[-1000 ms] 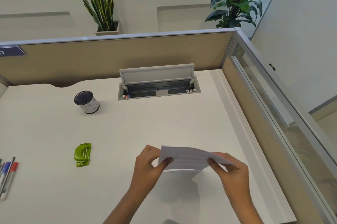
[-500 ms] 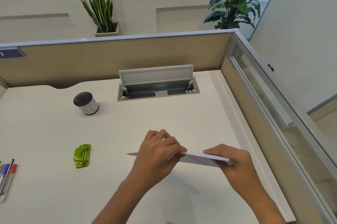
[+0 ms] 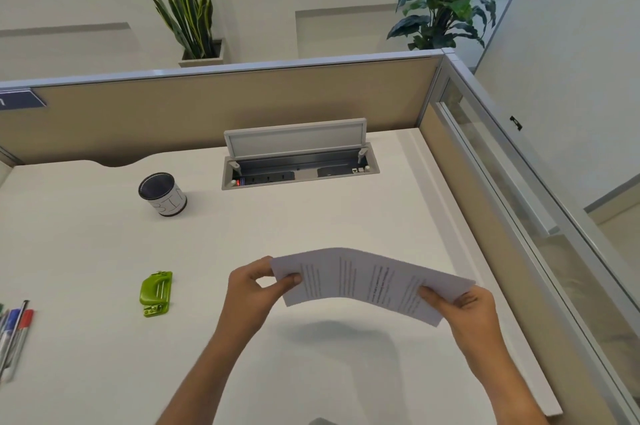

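A thin stack of printed white paper [image 3: 363, 281] hangs in the air above the white desk [image 3: 311, 217], bowed upward in the middle, printed side facing me. My left hand [image 3: 252, 289] pinches its left edge between thumb and fingers. My right hand [image 3: 467, 310] grips its right end, thumb on top and fingers underneath. The sheets cast a shadow on the desk below.
A green hole punch [image 3: 156, 293] lies left of my hands. A white cup with a dark rim [image 3: 162, 194] stands further back. Several markers [image 3: 15, 331] lie at the left edge. An open cable box [image 3: 298, 161] sits at the back. Partition walls [image 3: 485, 217] close the back and right.
The paper went from edge-on and nearly flat to face-up and bowed. Both hands shifted out to its two ends, the left hand no longer lying over the top.
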Action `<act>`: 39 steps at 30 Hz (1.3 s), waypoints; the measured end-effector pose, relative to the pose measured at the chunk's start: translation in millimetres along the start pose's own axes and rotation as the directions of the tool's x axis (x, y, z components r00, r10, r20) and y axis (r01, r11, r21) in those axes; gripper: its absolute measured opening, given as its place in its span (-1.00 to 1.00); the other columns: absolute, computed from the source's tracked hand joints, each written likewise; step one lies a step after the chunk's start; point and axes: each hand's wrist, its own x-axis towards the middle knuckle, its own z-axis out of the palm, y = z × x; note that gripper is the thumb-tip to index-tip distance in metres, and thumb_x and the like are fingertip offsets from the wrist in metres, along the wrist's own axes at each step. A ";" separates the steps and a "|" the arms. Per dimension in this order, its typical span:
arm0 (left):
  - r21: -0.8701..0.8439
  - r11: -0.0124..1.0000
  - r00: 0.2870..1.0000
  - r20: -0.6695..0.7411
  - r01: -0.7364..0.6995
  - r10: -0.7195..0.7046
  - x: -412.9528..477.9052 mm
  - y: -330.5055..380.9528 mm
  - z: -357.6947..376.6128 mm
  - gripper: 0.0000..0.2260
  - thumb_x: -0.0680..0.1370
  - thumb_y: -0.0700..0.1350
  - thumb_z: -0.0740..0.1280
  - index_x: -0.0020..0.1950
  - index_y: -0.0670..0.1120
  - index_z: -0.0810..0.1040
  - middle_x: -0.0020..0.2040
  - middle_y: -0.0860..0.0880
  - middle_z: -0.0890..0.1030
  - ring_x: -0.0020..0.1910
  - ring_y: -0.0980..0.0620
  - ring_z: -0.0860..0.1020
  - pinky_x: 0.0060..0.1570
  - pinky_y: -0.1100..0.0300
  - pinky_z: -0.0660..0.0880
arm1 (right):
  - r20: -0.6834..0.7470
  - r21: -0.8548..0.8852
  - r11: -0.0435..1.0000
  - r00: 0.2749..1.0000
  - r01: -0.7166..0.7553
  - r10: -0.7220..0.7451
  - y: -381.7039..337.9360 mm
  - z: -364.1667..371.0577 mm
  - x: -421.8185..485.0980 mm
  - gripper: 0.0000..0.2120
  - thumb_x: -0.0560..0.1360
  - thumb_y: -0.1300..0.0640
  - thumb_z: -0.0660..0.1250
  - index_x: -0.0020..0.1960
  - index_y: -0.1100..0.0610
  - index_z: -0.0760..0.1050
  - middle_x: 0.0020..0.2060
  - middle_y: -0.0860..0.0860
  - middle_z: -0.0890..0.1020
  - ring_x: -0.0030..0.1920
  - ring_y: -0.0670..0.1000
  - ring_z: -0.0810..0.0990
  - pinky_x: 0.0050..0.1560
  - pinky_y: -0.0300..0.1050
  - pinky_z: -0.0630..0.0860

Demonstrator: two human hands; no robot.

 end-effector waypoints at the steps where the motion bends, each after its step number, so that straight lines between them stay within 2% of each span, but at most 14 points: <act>1: -0.006 1.000 1.000 -0.017 0.025 -0.025 0.7 -8.7 5.1 -0.88 0.47 -0.28 0.61 -0.09 -0.07 0.80 -0.12 -0.03 0.80 -0.05 -0.04 0.75 0.09 0.09 0.62 | -0.011 -0.010 1.000 1.000 -0.024 0.024 8.0 2.1 2.0 -0.82 0.47 0.39 0.55 -0.02 0.15 0.78 -0.11 0.08 0.83 -0.04 0.12 0.80 -0.10 -0.26 0.69; 5: 0.037 0.989 0.989 0.001 0.147 -0.147 -5.6 -43.1 26.4 -0.85 0.44 -0.26 0.64 -0.13 -0.02 0.79 -0.14 0.01 0.80 -0.08 0.04 0.75 0.13 -0.11 0.63 | 0.024 -0.098 0.991 0.996 -0.087 0.090 39.5 11.0 0.1 -0.81 0.44 0.38 0.58 -0.03 0.15 0.78 -0.10 0.10 0.82 0.01 0.23 0.77 -0.05 -0.17 0.64; 8: 0.039 0.977 0.978 0.003 0.210 -0.210 -13.6 -57.2 32.9 -0.85 0.47 -0.22 0.63 -0.11 0.04 0.81 -0.08 0.05 0.80 0.00 0.06 0.75 0.24 -0.15 0.62 | 0.002 -0.087 0.994 0.997 -0.072 0.072 42.0 12.4 -10.0 -0.80 0.48 0.34 0.56 -0.05 0.05 0.79 -0.05 0.01 0.81 0.05 0.03 0.75 0.07 -0.10 0.58; 11: 0.011 0.976 0.976 -0.029 0.216 -0.216 -13.9 -57.0 30.3 -0.86 0.49 -0.18 0.62 -0.05 0.06 0.81 -0.05 0.05 0.80 0.04 0.03 0.74 0.24 -0.17 0.61 | -0.067 -0.138 0.990 0.998 0.001 -0.010 31.7 9.5 -18.8 -0.84 0.48 0.29 0.58 -0.06 0.04 0.78 -0.06 -0.05 0.80 0.06 -0.09 0.73 0.19 -0.15 0.56; 14: -0.029 0.987 0.986 -0.045 0.156 -0.157 -12.0 -39.9 23.9 -0.91 0.53 -0.14 0.60 -0.04 0.05 0.80 -0.04 0.02 0.80 0.02 0.01 0.74 0.17 -0.16 0.64 | -0.048 -0.312 0.942 0.988 0.126 -0.148 14.3 4.0 -21.1 -0.79 0.48 0.30 0.58 -0.08 -0.02 0.76 -0.10 -0.13 0.79 0.01 -0.09 0.72 0.07 -0.34 0.57; 17: -0.013 0.998 0.998 -0.018 0.061 -0.061 -8.5 -16.0 17.9 -0.93 0.56 -0.18 0.56 -0.09 -0.03 0.77 -0.11 -0.03 0.77 -0.05 -0.05 0.72 0.05 -0.07 0.60 | 0.122 -0.567 0.778 0.962 0.270 -0.245 7.4 -2.3 -12.9 -0.75 0.49 0.26 0.58 0.01 -0.08 0.74 -0.07 -0.27 0.76 -0.03 -0.10 0.73 0.04 -0.12 0.61; 20: 0.047 0.996 0.996 0.066 -0.070 0.067 -6.0 8.2 13.9 -0.82 0.55 -0.27 0.54 -0.15 0.00 0.74 -0.16 0.01 0.74 -0.12 0.02 0.68 -0.06 0.15 0.52 | 0.270 -0.628 0.719 0.950 0.296 -0.154 -1.8 5.0 -6.7 -0.74 0.55 0.12 0.54 0.16 -0.18 0.69 -0.02 -0.31 0.75 0.02 -0.16 0.72 0.05 -0.06 0.66; 22: 0.127 0.977 0.979 0.131 -0.173 0.156 -6.6 21.6 11.6 -0.80 0.55 -0.28 0.54 -0.15 0.02 0.75 -0.18 0.07 0.72 -0.14 0.04 0.66 -0.12 0.20 0.49 | 0.375 -0.596 0.716 0.915 0.363 -0.151 -7.7 16.8 -6.7 -0.73 0.62 0.12 0.45 0.22 -0.21 0.65 0.03 -0.32 0.74 0.04 -0.19 0.71 0.04 -0.16 0.65; 24: 0.206 0.940 0.956 0.170 -0.272 0.240 -7.5 31.8 7.3 -0.83 0.55 -0.25 0.51 -0.12 0.03 0.76 -0.18 0.13 0.72 -0.15 0.05 0.66 -0.14 0.20 0.49 | 0.443 -0.542 0.723 0.877 0.429 -0.188 -12.6 30.7 -8.3 -0.67 0.65 0.25 0.37 0.20 -0.17 0.66 0.02 -0.31 0.73 0.03 -0.17 0.71 -0.01 -0.27 0.59; 28: 0.323 0.876 0.934 0.107 -0.357 0.341 -8.9 43.1 -16.2 -0.88 0.56 -0.13 0.52 -0.07 0.11 0.74 -0.14 0.22 0.72 -0.11 0.08 0.65 -0.06 0.17 0.49 | 0.424 -0.402 0.832 0.883 0.383 -0.202 -15.6 56.9 -13.2 -0.62 0.62 0.41 0.35 0.07 -0.07 0.71 -0.04 -0.18 0.76 -0.03 -0.10 0.71 -0.05 -0.30 0.54; 30: 0.325 0.897 0.950 0.007 -0.299 0.314 -11.4 40.1 -33.1 -0.85 0.55 -0.13 0.57 0.00 0.13 0.75 -0.06 0.24 0.74 -0.01 0.06 0.65 -0.01 0.21 0.49 | 0.406 -0.299 0.909 0.901 0.290 -0.154 -14.6 67.3 -15.5 -0.67 0.64 0.39 0.35 0.04 -0.03 0.72 -0.07 -0.11 0.77 -0.07 -0.09 0.70 -0.06 -0.30 0.53; 33: 0.203 0.968 0.967 -0.175 -0.148 0.185 -16.2 25.2 -60.6 -0.78 0.50 -0.07 0.62 0.11 0.14 0.74 0.03 0.21 0.75 0.11 0.02 0.66 0.08 0.24 0.52 | 0.351 -0.148 0.977 0.931 0.156 -0.095 -10.5 80.2 -17.0 -0.84 0.64 0.28 0.39 -0.03 0.09 0.69 -0.17 0.03 0.73 -0.17 0.03 0.65 -0.17 -0.22 0.52; 36: 0.105 0.993 0.964 -0.257 -0.047 0.073 -22.3 6.2 -85.8 -0.78 0.50 -0.09 0.62 0.11 0.09 0.73 -0.03 0.14 0.78 0.06 0.05 0.71 0.15 0.19 0.57 | 0.291 -0.018 0.998 0.955 0.058 -0.050 -7.2 96.3 -20.0 -0.89 0.64 0.25 0.39 0.03 0.15 0.70 -0.09 0.12 0.78 -0.11 0.06 0.71 -0.09 -0.12 0.63; 39: 0.045 0.996 0.947 -0.317 0.079 -0.061 -31.7 -19.2 -111.5 -0.84 0.53 -0.15 0.59 0.07 0.05 0.75 -0.08 0.17 0.76 -0.05 0.12 0.72 -0.01 0.23 0.62 | 0.249 0.049 0.999 0.968 -0.017 0.005 3.0 115.9 -24.0 -0.87 0.67 0.23 0.34 0.07 0.25 0.65 -0.02 0.25 0.75 -0.06 0.14 0.69 0.05 0.10 0.61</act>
